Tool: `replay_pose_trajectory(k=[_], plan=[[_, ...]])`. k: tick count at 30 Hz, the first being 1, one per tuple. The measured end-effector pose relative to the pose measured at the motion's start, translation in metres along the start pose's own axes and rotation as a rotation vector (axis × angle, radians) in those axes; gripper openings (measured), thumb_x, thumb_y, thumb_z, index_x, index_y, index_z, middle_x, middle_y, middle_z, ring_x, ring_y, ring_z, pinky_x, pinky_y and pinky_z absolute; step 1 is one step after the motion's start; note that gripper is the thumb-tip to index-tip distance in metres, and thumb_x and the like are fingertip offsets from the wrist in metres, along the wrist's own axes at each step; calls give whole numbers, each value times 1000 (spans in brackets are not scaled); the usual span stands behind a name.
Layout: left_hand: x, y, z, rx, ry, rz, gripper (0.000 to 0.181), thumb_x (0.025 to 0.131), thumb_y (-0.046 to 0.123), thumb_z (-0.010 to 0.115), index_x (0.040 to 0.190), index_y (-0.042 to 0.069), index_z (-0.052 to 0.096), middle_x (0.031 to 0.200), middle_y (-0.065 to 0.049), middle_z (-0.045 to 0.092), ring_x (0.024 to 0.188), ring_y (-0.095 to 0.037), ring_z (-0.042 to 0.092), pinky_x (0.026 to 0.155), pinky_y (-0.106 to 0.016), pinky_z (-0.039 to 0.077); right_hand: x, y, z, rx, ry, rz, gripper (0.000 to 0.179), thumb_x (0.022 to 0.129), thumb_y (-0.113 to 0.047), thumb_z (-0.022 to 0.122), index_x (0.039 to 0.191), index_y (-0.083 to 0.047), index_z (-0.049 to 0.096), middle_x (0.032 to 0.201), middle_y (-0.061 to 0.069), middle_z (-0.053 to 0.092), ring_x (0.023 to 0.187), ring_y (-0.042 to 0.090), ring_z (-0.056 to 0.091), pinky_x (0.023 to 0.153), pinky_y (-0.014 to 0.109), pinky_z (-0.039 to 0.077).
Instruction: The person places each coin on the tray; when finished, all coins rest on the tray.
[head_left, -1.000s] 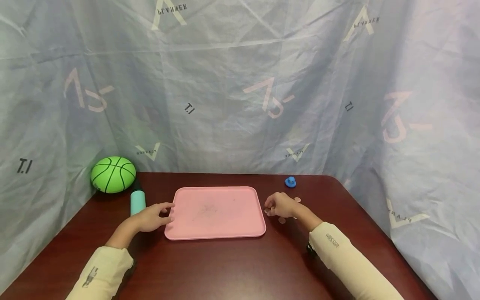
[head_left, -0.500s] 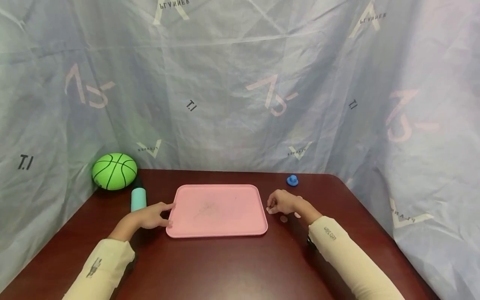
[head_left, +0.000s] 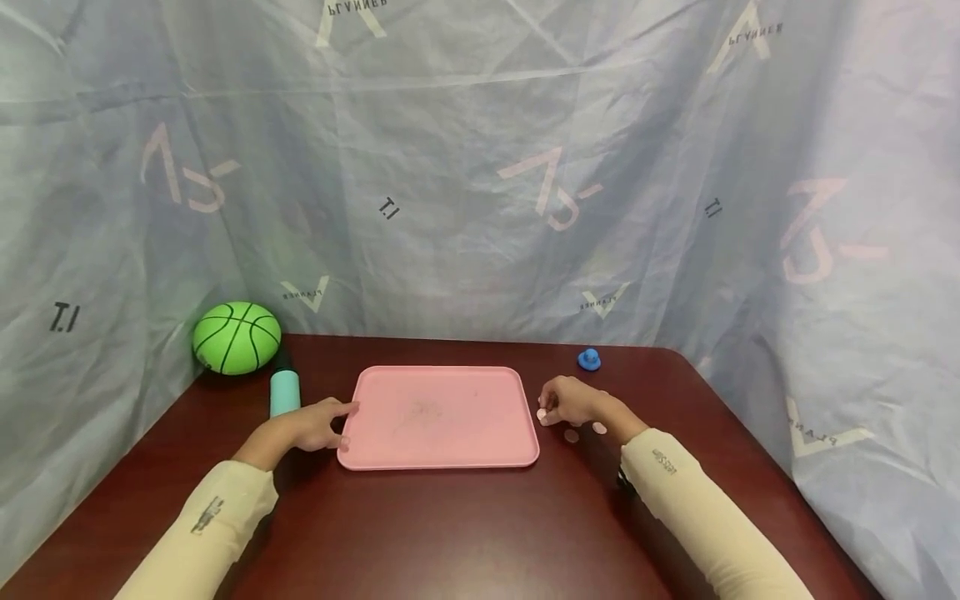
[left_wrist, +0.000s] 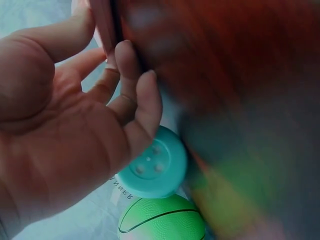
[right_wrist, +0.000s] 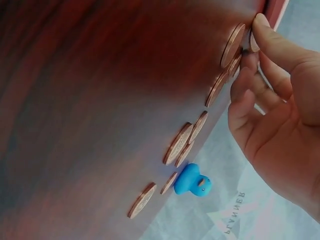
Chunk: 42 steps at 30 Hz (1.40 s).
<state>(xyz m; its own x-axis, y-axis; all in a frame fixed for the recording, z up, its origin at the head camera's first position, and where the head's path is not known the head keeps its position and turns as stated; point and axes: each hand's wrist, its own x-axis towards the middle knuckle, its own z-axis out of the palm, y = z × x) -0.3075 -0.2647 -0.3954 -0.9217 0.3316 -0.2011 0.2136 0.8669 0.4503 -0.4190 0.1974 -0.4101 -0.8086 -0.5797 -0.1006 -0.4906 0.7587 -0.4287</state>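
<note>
The left hand [head_left: 318,423] rests at the left edge of a pink rectangular tray [head_left: 442,460], with thumb and index finger spread along the rim. In the left wrist view the thumb lies against the tray's side wall [left_wrist: 101,22] and the other fingers are loosely bent. Right of the tray, the right hand [head_left: 570,402] pinches a coin [right_wrist: 253,43] between thumb and fingers, close beside the tray's edge. Several copper-coloured coins [right_wrist: 179,144] lie on the table near that hand, some partly hidden behind its wrist in the head view.
A blue rubber duck [head_left: 589,360] sits at the back right of the dark red table [head_left: 450,533]. Back left, a green basketball [head_left: 237,337] stands by a turquoise bottle [head_left: 285,393] lying on its side beyond the left hand. A grey curtain [head_left: 450,208] hangs around the table.
The left hand has come onto the tray's left rim. The right hand has drawn the pinched coin up, and it now shows at the fingertips. The whole head view has shifted slightly.
</note>
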Motion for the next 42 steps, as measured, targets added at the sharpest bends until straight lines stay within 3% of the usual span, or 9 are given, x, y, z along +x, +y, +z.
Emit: replay_pose_trajectory(k=[5,9,18,23,31,37,42], plan=[[-1,-3,2,-10,-31,-22,74,89,19,73,151,-1,37,138,-29,42,122,-40,48,103,-57,38,0,0,0,74,-29,-8,22,84,-17,80,99,-8,66,82,-1,65,54,13,54,54,31,50],[-1,-2,1,10,-47,-10,73,90,19,72,151,-1,36,138,-28,42,124,-41,47,104,-57,36,-1,2,-1,95,-51,-7,29,82,-15,81,105,-7,66,83,0,64,52,13,53,52,30,49],[0,7,-7,37,-94,-10,75,93,17,67,153,-5,27,141,-30,37,129,-42,42,106,-55,34,-1,-1,-10,111,-73,-12,15,80,-10,81,92,-10,72,80,0,69,50,11,51,48,26,44],[-1,7,-5,43,-113,-11,76,93,17,68,153,-6,27,142,-32,36,130,-43,41,106,-55,34,0,-7,-6,96,-25,-27,12,83,-16,80,91,-12,73,76,-2,70,50,18,56,50,28,48],[4,3,-8,25,-92,-46,79,91,15,70,154,-4,25,140,-32,37,125,-40,43,104,-54,36,19,-32,-9,82,177,-31,16,83,-21,80,93,-10,74,84,-3,71,76,11,64,71,32,53],[6,-3,0,-44,-108,-97,81,89,10,71,155,0,26,143,-32,35,113,-36,46,83,-43,47,38,-54,1,59,173,-37,15,85,-25,77,92,-12,74,83,-3,71,75,10,63,66,28,52],[8,-3,-2,-72,-61,-94,82,86,10,72,155,2,28,150,-36,28,126,-42,40,99,-52,41,54,-69,3,22,160,-38,12,85,-24,76,91,-13,74,83,-4,71,77,9,63,70,29,51]])
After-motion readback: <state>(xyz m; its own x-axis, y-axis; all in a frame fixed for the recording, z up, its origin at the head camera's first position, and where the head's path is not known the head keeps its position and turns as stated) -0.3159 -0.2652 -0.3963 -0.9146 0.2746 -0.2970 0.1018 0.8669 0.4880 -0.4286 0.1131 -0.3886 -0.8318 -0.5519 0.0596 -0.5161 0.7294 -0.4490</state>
